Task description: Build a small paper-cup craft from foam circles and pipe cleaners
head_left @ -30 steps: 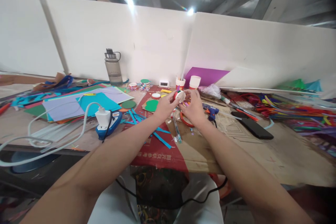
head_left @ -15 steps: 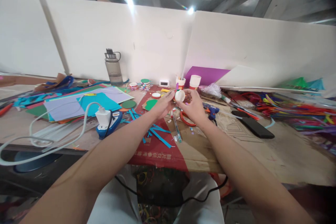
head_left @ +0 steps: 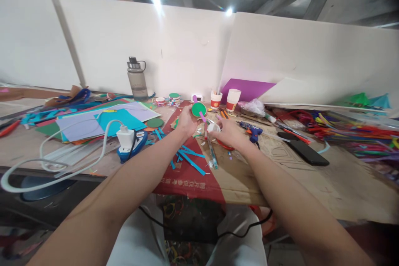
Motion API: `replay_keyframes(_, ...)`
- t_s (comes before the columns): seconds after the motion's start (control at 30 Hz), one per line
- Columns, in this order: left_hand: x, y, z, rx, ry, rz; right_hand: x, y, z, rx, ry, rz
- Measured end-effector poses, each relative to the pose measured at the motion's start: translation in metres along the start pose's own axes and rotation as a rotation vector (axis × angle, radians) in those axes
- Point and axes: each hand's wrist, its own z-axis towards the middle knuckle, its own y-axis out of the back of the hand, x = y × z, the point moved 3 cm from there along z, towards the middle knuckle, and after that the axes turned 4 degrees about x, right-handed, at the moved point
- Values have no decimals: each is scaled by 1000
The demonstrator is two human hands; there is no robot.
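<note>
Near the middle of the frame, the left hand (head_left: 188,123) has its fingers closed around a green disc (head_left: 197,109) crossed by a purple strip (head_left: 202,116). Just right of it, the right hand (head_left: 229,134) has its fingers at a white round piece (head_left: 213,128); whether they grip it cannot be told. Blue strips (head_left: 192,162) lie at lower centre, a glue gun (head_left: 255,134) right of centre, and a bottle (head_left: 137,81) stands at upper left.

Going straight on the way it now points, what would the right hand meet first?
Past the white piece it holds, the right hand would probably meet the purple strip on the green disc in the left hand; depth is unclear.
</note>
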Motion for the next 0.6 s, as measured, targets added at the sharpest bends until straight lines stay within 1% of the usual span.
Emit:
replay_keyframes(0.13, 2, 0, -1, -12, 36, 5, 1, -11, -2, 89, 31, -79)
replay_keyframes(0.37, 4, -1, -3, -53, 135, 66, -1, -7, -2, 160, -12, -47)
replay_keyframes(0.47, 4, -2, -6, -28, 127, 110, -5, -4, 0, 104, -12, 29)
replay_keyframes(0.6, 4, -3, -8, -14, 51, 152, -16, 6, 7, -18, -65, 156)
